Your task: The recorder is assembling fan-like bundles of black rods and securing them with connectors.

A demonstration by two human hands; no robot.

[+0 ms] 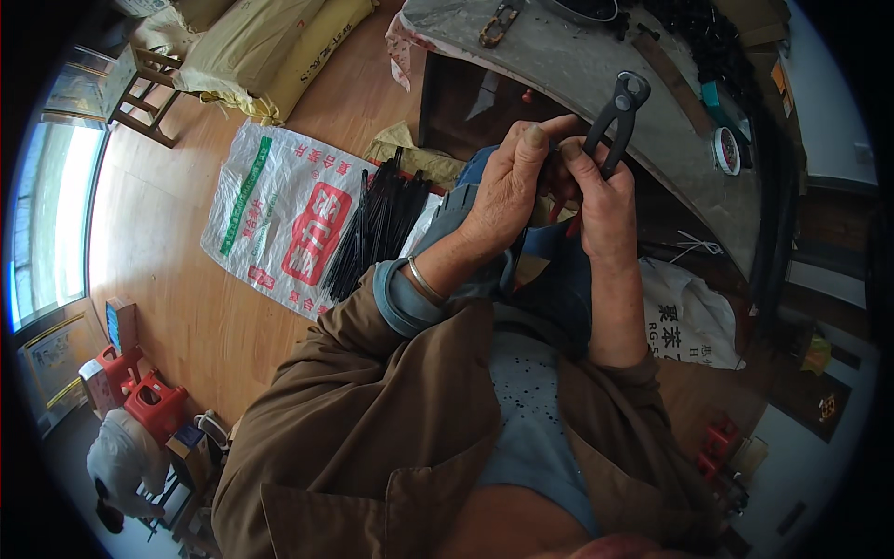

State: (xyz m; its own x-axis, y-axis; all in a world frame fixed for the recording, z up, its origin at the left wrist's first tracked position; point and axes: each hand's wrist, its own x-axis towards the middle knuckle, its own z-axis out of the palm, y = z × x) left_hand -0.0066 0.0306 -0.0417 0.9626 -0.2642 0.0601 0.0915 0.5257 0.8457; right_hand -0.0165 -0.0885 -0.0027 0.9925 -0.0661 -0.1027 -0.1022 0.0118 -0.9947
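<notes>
My right hand (605, 210) is closed around end-cutting pincers (622, 116). Their dark jaws point up and away from me, and a bit of red handle shows below the palm. Close beside it, my left hand (507, 186) is closed with its thumb up, the fingertips meeting the right hand's. Whatever lies between its fingers is dark and mostly hidden. Both hands are above my lap, at the near edge of a grey worktable (689, 177). To the left of my knees, a bundle of long thin black strips (380, 224) rests on a flattened white sack (279, 186).
On the table are a second hand tool (498, 25), a flat brown bar (672, 82), a small round tin (726, 151) and a heap of black parts (694, 33). Full yellow sacks (279, 56) and a wooden stool (140, 93) stand far left. Red plastic stools (154, 405) are at lower left.
</notes>
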